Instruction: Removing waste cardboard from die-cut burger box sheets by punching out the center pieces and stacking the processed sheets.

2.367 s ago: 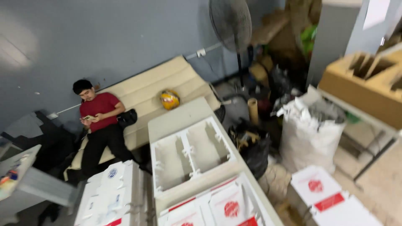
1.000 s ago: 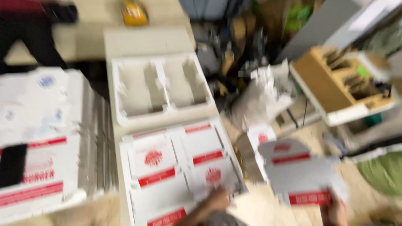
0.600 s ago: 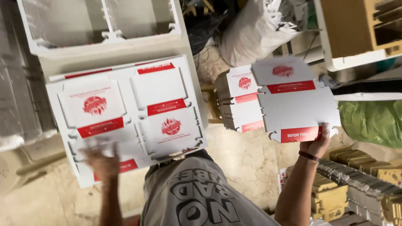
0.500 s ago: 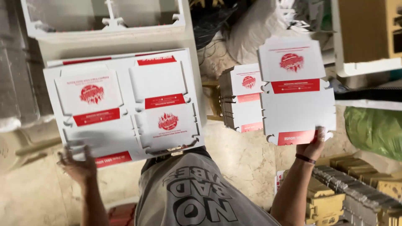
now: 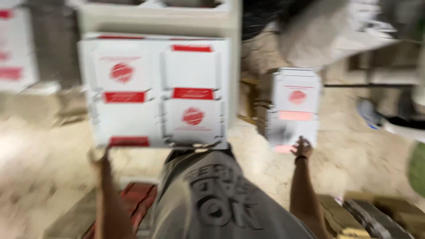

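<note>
Right hand (image 5: pixel 302 147) is seen touching the stack of flat white boxes (image 5: pixel 294 106); left hand (image 5: pixel 98 156) at the box sheet (image 5: pixel 157 90), grips blurred, indeterminable

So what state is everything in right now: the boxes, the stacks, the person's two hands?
Sheets on table: unfolded, lying flat, printed side up.
Stack by right hand: flat blanks, piled, blurred.
Right hand: at the near edge of that stack; grip unclear.
Left hand: at the near left corner of the table sheets; blurred.
White tray: mostly out of view.
</note>
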